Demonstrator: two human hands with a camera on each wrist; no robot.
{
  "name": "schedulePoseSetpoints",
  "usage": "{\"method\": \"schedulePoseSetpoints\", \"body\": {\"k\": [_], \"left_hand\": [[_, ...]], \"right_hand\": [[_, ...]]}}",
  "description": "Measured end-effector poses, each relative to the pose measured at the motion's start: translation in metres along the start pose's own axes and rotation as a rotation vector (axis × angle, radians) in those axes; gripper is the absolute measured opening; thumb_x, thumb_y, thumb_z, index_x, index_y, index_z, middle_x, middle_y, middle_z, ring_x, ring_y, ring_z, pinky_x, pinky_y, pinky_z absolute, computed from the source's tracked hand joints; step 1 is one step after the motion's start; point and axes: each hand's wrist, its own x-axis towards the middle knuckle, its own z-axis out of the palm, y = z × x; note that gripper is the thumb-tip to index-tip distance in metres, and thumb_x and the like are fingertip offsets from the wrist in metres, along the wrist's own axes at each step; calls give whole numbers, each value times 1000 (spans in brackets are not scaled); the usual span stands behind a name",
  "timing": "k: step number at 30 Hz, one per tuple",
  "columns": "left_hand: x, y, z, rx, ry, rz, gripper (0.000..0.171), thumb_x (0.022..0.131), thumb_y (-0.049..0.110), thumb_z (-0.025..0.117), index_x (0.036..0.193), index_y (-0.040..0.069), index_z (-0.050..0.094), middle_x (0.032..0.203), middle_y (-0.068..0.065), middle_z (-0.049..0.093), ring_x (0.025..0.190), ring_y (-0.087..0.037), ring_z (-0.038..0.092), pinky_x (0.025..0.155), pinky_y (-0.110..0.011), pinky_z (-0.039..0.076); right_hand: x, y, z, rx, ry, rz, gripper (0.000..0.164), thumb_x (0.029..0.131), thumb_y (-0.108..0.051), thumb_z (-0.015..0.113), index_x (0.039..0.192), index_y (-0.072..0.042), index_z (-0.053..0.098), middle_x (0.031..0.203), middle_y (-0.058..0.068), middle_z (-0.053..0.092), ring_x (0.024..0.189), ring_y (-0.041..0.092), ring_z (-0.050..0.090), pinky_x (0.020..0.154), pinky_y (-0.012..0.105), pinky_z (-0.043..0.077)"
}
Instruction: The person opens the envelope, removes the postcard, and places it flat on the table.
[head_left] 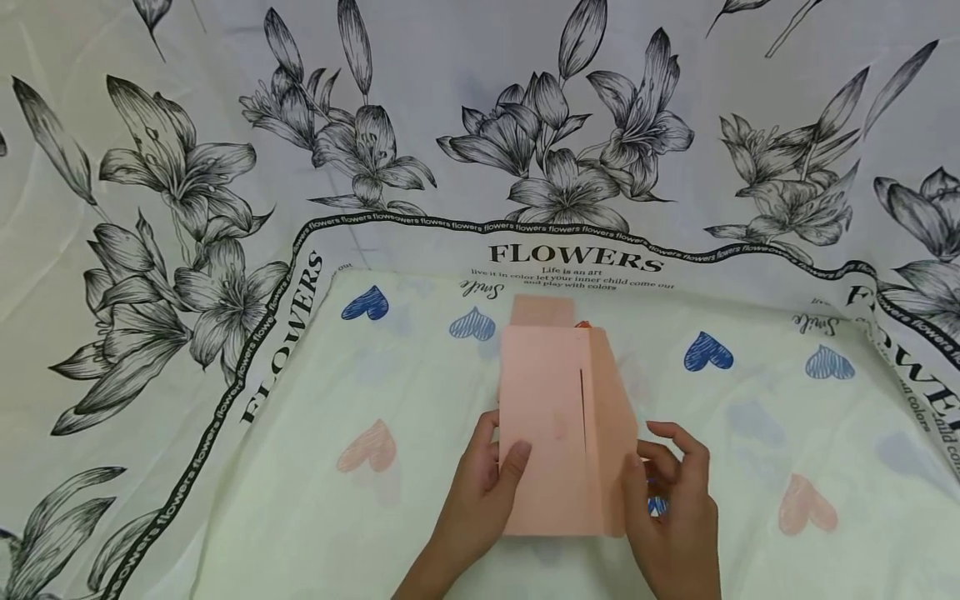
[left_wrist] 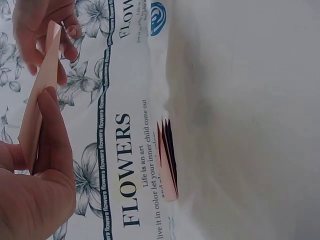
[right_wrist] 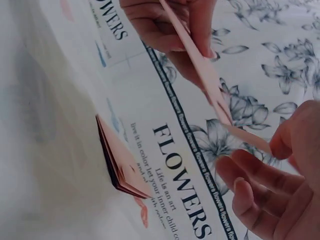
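Note:
A pink folded card [head_left: 545,433] with a narrow dark slit and a tapered side flap [head_left: 611,417] is held up in front of me. My left hand [head_left: 483,492] grips its left edge, thumb lying on the front face and fingers behind. At the right, my right hand [head_left: 675,500] pinches the flap's outer edge near the thumb tip, its index finger raised. In the right wrist view, that thumb [right_wrist: 285,140] meets the flap's edge while the other fingers curl loosely below. Beyond the card, a layered pink folded piece [right_wrist: 122,162] stands on the cloth, partly hidden in the head view.
A small red strip [right_wrist: 142,212] lies beside the layered piece. Underneath everything spreads a pale cloth [head_left: 300,492] with blue and pink hearts. Its black lettered border [head_left: 450,225] runs across the back, and black-and-white lilies [head_left: 555,150] are printed beyond it.

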Motion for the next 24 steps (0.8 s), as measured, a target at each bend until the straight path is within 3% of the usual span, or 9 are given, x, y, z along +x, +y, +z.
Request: {"method": "schedulePoseSetpoints", "body": {"k": [4, 7, 9, 11, 16, 24], "left_hand": [[2, 2, -2, -59, -18, -20, 35, 114, 27, 49, 147, 18, 41, 116, -17, 75, 97, -33, 78, 76, -44, 65], [3, 3, -3, -75, -30, -16, 34, 115, 24, 48, 147, 18, 40, 118, -19, 75, 100, -34, 78, 78, -44, 64], [3, 2, -2, -79, -38, -14, 33, 115, 23, 48, 146, 18, 41, 117, -20, 74, 99, -33, 78, 79, -44, 64], [2, 2, -2, -76, -55, -11, 32, 115, 21, 47, 146, 17, 41, 116, -21, 74, 98, -33, 78, 78, -43, 64], [-3, 0, 1, -43, -85, -2, 29, 115, 21, 46, 144, 19, 41, 119, -17, 74, 101, -30, 77, 80, -41, 64], [-7, -2, 7, 104, -84, 83, 30, 114, 20, 47, 144, 25, 43, 119, -7, 74, 94, -21, 77, 76, -37, 64]], "right_hand": [[4, 2, 1, -10, 44, 0, 32, 100, 1, 66, 130, -7, 59, 122, -2, 69, 92, 0, 62, 72, 10, 51], [6, 4, 2, -61, 53, -19, 23, 99, 1, 68, 116, -13, 73, 118, 0, 60, 95, 5, 51, 75, 10, 42], [5, 5, 3, -97, 63, -21, 22, 97, 1, 69, 111, -15, 77, 111, 2, 57, 93, 9, 44, 74, 17, 36], [4, 5, 5, -130, 66, -10, 22, 96, 1, 71, 109, -16, 78, 103, -1, 56, 93, 11, 42, 74, 23, 33], [2, 0, 9, -166, 23, 51, 15, 98, -7, 73, 108, -17, 75, 95, -12, 59, 89, 11, 46, 75, 24, 38], [4, -12, 19, -110, -32, 123, 7, 101, -19, 74, 108, -18, 74, 93, -10, 62, 88, 8, 52, 73, 17, 44]]}}
